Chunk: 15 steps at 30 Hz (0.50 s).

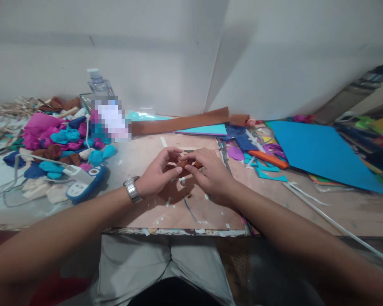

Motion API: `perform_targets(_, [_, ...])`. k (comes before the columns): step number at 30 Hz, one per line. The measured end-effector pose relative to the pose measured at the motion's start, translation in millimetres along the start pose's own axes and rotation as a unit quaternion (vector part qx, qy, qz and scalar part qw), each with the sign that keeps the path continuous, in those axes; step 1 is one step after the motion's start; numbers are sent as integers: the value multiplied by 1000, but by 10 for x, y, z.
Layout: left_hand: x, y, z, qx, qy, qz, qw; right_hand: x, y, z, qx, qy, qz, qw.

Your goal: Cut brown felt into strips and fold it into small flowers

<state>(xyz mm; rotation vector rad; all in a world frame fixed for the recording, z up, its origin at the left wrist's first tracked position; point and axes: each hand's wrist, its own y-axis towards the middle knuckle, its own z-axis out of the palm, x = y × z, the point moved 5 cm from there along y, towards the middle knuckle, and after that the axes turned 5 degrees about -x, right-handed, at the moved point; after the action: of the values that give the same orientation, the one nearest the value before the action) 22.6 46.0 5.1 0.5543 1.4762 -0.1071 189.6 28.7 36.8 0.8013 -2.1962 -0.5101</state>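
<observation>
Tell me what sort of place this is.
Probably a craft workspace, perhaps a small workshop. A heap of crumpled coloured pieces lies on the left, while a flat blue sheet and an orange-handled tool lie on the right.

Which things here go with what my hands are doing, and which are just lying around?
Belongs to the job:
small brown piece, held between the left hand and right hand
brown strip behind them, perhaps, since its colour matches

Probably just lying about:
clear bottle with white cap
blue-and-white power strip
orange utility knife
blue sheet
</observation>
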Motion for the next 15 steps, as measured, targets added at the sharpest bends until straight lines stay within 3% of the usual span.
perform_targets(10, [-27,6,7,-10,-6,6,1000,-12,5,4,-9,3,-17,1000])
perform_targets(15, [-23,19,-33,-34,-15,10,999,-23,-4,5,-25,47,14,998])
